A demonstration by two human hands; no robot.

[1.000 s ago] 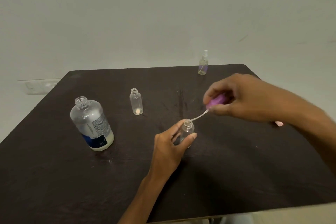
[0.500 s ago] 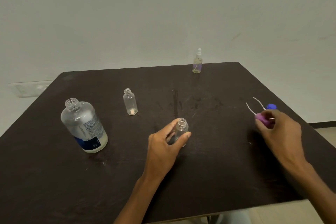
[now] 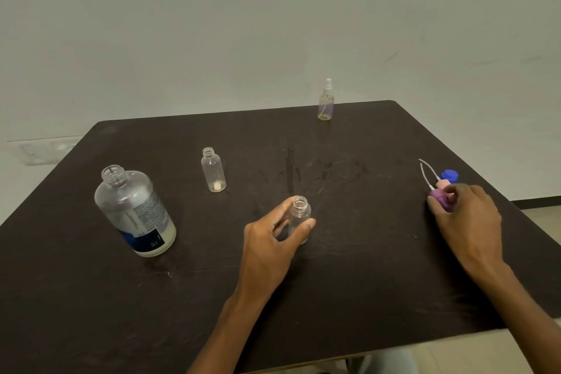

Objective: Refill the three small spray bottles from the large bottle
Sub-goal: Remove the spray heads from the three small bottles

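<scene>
Small open bottle (image 3: 300, 215) stands on the tabletop (image 3: 364, 252) in my left hand's (image 3: 273, 246) grip; my right hand (image 3: 467, 222) pinches the purple spray cap (image 3: 440, 196).

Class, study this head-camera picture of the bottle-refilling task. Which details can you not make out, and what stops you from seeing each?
- Large bottle: label text too small to read.
- Purple spray cap: partly covered by the right hand; whether it is gripped or released is unclear.
- Held small bottle: lower part hidden behind the left hand.
- Far capped spray bottle: too small to judge its fill level.
</scene>
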